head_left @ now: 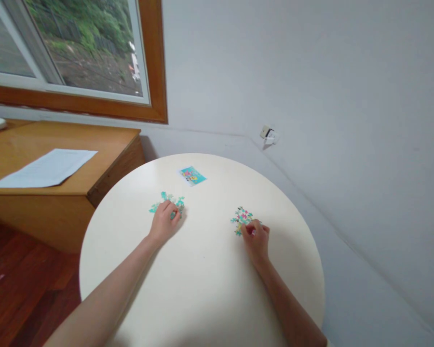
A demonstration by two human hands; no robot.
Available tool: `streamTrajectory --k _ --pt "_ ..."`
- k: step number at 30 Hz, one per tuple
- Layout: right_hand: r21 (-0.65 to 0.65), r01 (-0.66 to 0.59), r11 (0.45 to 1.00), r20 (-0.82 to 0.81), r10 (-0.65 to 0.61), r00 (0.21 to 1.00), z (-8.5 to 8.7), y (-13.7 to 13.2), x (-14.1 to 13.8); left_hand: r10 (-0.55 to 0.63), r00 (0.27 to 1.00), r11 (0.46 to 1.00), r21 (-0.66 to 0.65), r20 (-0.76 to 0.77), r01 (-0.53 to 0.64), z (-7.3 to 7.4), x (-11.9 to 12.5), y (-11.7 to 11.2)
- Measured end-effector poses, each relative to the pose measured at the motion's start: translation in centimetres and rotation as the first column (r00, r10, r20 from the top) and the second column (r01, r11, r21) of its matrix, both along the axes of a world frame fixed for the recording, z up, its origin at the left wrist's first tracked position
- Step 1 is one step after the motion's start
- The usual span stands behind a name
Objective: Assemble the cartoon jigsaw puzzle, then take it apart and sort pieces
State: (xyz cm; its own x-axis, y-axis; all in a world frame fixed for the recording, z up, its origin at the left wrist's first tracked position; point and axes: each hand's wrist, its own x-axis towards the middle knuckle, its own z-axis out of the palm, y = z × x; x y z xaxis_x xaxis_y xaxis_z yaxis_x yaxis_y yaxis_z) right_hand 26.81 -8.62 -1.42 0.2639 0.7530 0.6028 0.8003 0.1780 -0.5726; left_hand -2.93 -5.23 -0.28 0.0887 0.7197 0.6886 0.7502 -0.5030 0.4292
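Observation:
A round cream table (202, 289) fills the middle of the view. My left hand (164, 221) rests on a heap of teal puzzle pieces (166, 198), fingers curled down over them. My right hand (256, 239) lies further right, fingertips pinched on a small cluster of joined puzzle pieces (241, 218) in pink, teal and yellow. A small picture card (192, 175) with a teal cartoon image lies flat at the table's far side, apart from both hands.
A wooden desk (58, 193) stands to the left with a white sheet of paper (47, 167) on it. Above it is a wood-framed window (75, 53). Grey walls meet in the corner behind the table, with a wall socket (269, 135). Dark wooden floor at lower left.

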Motion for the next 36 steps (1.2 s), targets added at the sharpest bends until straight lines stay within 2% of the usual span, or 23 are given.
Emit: streamTrajectory --k 8,15,20,27,31,34,36 --pt "-0.007 0.099 0.995 -0.169 -0.099 0.981 0.7 -0.2 0.2 0.052 0.973 0.999 -0.028 0.227 -0.047 0.3 -0.3 0.2" --pt "-0.024 0.145 0.989 -0.281 -0.146 0.949 0.7 -0.4 0.6 0.046 0.936 0.979 -0.203 0.35 0.027 0.5 0.6 -0.2" --pt "-0.017 0.126 0.992 -0.293 -0.125 0.948 0.4 -0.2 0.5 0.047 0.937 0.966 -0.254 0.345 0.045 1.0 1.0 -0.7" --pt "0.009 0.024 1.0 -0.273 -0.02 0.962 0.4 -0.2 0.3 0.054 0.972 0.979 -0.206 0.229 -0.006 1.4 0.9 -1.0" --pt "0.041 0.0 0.999 -0.243 0.01 0.97 0.5 -0.4 0.0 0.033 0.982 0.982 -0.188 0.184 0.002 1.3 0.7 -0.9" --pt "0.068 -0.003 0.998 -0.19 0.015 0.982 0.4 -0.5 -0.3 0.021 0.974 0.973 -0.23 0.225 0.032 1.1 0.7 -0.6" --pt "0.098 -0.007 0.995 -0.14 0.021 0.99 0.5 -0.7 -0.6 0.031 0.947 0.953 -0.294 0.32 0.068 0.9 1.1 -0.5"
